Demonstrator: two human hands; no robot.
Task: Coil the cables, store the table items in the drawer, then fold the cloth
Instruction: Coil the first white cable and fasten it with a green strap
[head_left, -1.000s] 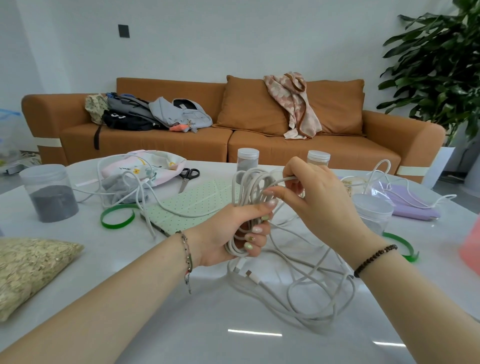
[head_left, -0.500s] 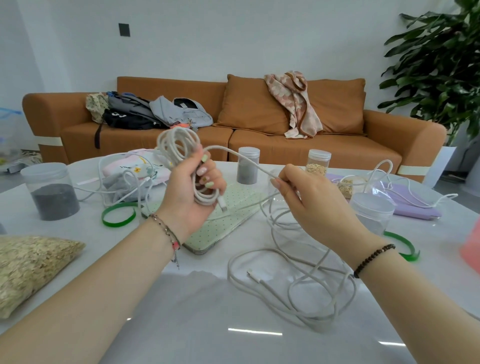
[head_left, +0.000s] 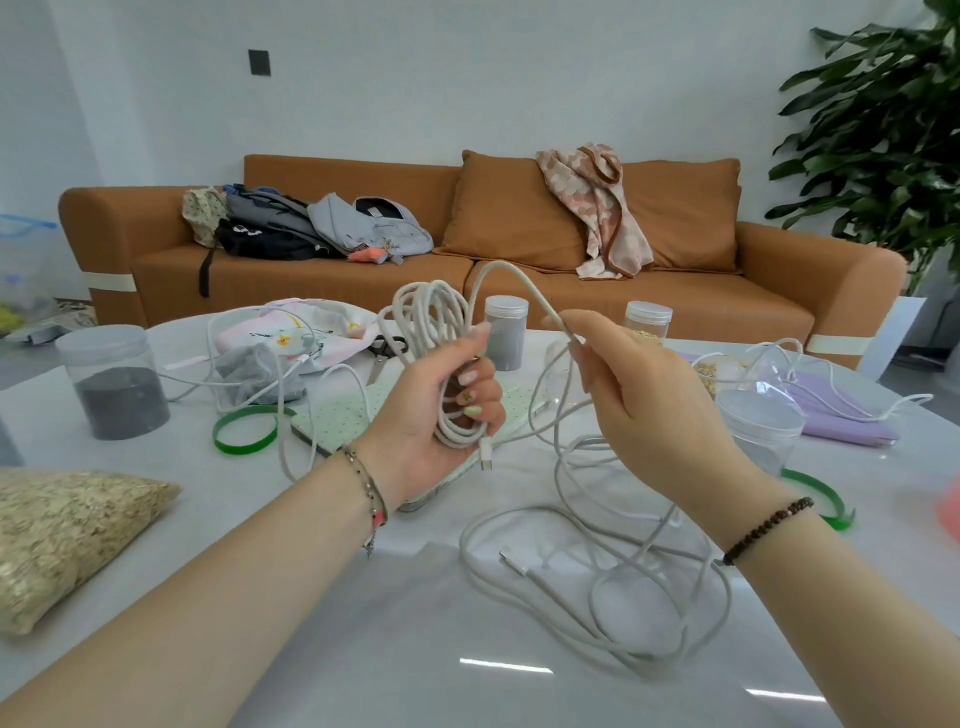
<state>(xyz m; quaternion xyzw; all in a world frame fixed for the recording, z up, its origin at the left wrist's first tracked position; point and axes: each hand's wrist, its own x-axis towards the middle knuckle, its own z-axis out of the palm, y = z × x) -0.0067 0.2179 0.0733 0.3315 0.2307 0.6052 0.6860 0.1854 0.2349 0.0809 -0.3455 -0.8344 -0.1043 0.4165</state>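
Cable (head_left: 444, 332): white, centre of frame; several loops bunched upright, the rest loose on the tabletop (head_left: 363, 649) at lower right.
Left hand (head_left: 415, 415): fingers curled round the bunched loops.
Right hand (head_left: 639, 395): pinching the free run just right of the loops.
Done: first coil partly wound.
Left: plenty of slack to wind; second cable (head_left: 282, 415) draped at upper left, untouched; jar (head_left: 117, 384) and scissors (head_left: 383, 349) not stored; no drawer in view; cloth (head_left: 332, 327) bunched, not folded.
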